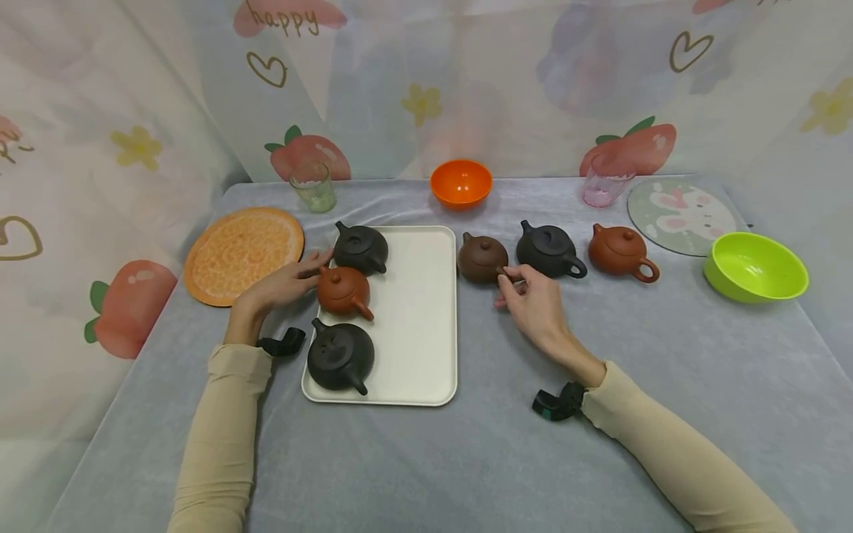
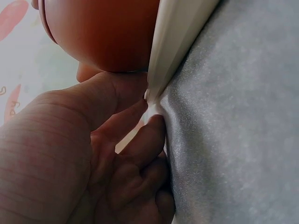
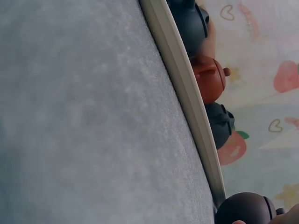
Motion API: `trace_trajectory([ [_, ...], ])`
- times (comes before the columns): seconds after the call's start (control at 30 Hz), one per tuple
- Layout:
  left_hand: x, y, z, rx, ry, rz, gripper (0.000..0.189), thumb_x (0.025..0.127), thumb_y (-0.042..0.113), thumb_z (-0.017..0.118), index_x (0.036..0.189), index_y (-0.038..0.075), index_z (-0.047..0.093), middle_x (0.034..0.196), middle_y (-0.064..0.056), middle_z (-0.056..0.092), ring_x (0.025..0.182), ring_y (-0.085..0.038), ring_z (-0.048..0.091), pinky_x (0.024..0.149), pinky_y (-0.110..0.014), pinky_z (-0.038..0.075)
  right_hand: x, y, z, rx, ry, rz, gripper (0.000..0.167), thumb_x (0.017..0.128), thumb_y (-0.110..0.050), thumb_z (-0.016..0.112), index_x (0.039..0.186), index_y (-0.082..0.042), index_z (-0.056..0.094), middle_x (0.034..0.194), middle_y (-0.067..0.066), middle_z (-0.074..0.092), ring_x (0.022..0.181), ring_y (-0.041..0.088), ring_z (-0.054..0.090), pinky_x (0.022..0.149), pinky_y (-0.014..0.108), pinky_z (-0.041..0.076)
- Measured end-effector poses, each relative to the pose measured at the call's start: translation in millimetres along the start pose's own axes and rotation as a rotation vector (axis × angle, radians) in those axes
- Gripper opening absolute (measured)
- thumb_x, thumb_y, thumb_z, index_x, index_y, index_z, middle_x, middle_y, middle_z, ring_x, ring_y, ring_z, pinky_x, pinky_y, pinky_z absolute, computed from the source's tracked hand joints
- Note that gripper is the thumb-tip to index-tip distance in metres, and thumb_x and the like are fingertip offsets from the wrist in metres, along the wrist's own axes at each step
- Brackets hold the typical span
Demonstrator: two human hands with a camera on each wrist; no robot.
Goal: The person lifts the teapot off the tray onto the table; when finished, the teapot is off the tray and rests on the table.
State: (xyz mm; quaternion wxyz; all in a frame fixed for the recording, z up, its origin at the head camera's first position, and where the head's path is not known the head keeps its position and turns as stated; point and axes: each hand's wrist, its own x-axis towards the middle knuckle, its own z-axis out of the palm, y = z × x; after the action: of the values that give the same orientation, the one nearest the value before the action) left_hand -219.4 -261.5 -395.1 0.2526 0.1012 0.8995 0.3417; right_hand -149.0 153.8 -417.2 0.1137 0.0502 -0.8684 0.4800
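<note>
My right hand (image 1: 536, 307) pinches the handle side of a dark brown teapot (image 1: 481, 259) just right of the white tray (image 1: 416, 326). Along the tray's left side sit a small black teapot (image 1: 360, 248), a reddish-brown teapot (image 1: 343, 290) and a larger black teapot (image 1: 340, 355). My left hand (image 1: 283, 285) rests at the tray's left edge beside the reddish-brown one; in the left wrist view its thumb and fingertips touch the tray rim (image 2: 175, 42). Only the brown teapot's body (image 3: 245, 207) and a bit of fingers show low in the right wrist view.
Right of the brown teapot stand another black teapot (image 1: 548, 248) and another reddish-brown teapot (image 1: 620, 250). A green bowl (image 1: 756, 270), a rabbit mat (image 1: 686, 215), a pink glass (image 1: 603, 189), an orange bowl (image 1: 461, 185), a greenish glass (image 1: 315, 192) and a round orange mat (image 1: 243, 252) surround them.
</note>
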Motion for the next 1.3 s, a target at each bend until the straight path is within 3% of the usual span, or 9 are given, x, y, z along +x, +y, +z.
trace_trajectory([
  [0.07, -6.2, 10.7, -0.2, -0.008, -0.005, -0.007, 0.058, 0.106, 0.026, 0.041, 0.157, 0.02, 0.016, 0.163, -0.02, -0.002, 0.151, -0.036, -0.001, 0.117, -0.059, 0.008, 0.7, 1, 0, 0.01, 0.009, 0.026, 0.02, 0.096, -0.015, 0.062, 0.109, -0.001, 0.068, 0.075, 0.015, 0.073, 0.061, 0.023, 0.072, 0.046, 0.019, 0.043],
  [0.3, -4.4, 9.8, 0.7, -0.017, -0.002, -0.014, 0.058, 0.105, 0.028, 0.042, 0.157, 0.021, 0.016, 0.163, -0.018, -0.002, 0.151, -0.035, -0.002, 0.117, -0.059, 0.008, 4.5, 1, -4, 0.086, 0.013, 0.135, 0.023, 0.096, -0.018, 0.063, 0.111, -0.001, 0.068, 0.089, 0.017, 0.075, 0.067, 0.019, 0.074, 0.055, 0.014, 0.049],
  [0.43, -19.0, 32.7, -0.5, -0.029, -0.009, -0.018, 0.057, 0.105, 0.02, 0.04, 0.157, 0.013, 0.016, 0.162, -0.023, -0.002, 0.15, -0.039, -0.002, 0.117, -0.059, 0.007, 5.5, 2, -5, 0.098, 0.009, 0.144, 0.023, 0.096, -0.016, 0.063, 0.112, -0.001, 0.069, 0.093, 0.017, 0.075, 0.067, 0.013, 0.073, 0.056, 0.013, 0.049],
  [0.53, -22.7, 38.4, -1.2, -0.025, -0.011, -0.017, 0.057, 0.105, 0.018, 0.04, 0.156, 0.011, 0.016, 0.161, -0.025, -0.001, 0.15, -0.039, -0.001, 0.117, -0.059, 0.007, 6.5, 3, -6, 0.105, 0.002, 0.167, 0.023, 0.096, -0.016, 0.063, 0.112, -0.001, 0.069, 0.096, 0.017, 0.075, 0.066, 0.006, 0.071, 0.05, 0.014, 0.045],
  [0.63, -16.7, 29.3, -1.1, -0.024, -0.006, -0.015, 0.057, 0.105, 0.019, 0.04, 0.156, 0.012, 0.017, 0.162, -0.024, -0.001, 0.15, -0.039, -0.001, 0.117, -0.059, 0.007, 7.7, 3, -6, 0.121, -0.004, 0.192, 0.023, 0.096, -0.017, 0.064, 0.112, -0.001, 0.069, 0.099, 0.016, 0.074, 0.065, 0.0, 0.069, 0.046, 0.016, 0.04],
  [0.83, -2.9, 5.0, -2.0, 0.012, 0.015, 0.0, 0.057, 0.105, 0.026, 0.041, 0.157, 0.022, 0.018, 0.163, -0.018, 0.0, 0.151, -0.035, 0.0, 0.118, -0.058, 0.009, 9.9, 3, -6, 0.135, 0.003, 0.166, 0.022, 0.094, -0.017, 0.066, 0.107, 0.0, 0.07, 0.099, 0.018, 0.074, 0.064, -0.002, 0.069, 0.055, 0.013, 0.048],
  [1.3, 1.3, 0.4, 0.5, 0.012, 0.013, -0.004, 0.057, 0.105, 0.029, 0.042, 0.157, 0.026, 0.018, 0.164, -0.016, 0.001, 0.151, -0.033, 0.001, 0.118, -0.057, 0.009, 8.5, -1, -6, 0.068, 0.01, 0.137, 0.018, 0.092, -0.017, 0.07, 0.099, 0.0, 0.075, 0.09, 0.016, 0.075, 0.064, 0.006, 0.07, 0.053, 0.016, 0.051],
])
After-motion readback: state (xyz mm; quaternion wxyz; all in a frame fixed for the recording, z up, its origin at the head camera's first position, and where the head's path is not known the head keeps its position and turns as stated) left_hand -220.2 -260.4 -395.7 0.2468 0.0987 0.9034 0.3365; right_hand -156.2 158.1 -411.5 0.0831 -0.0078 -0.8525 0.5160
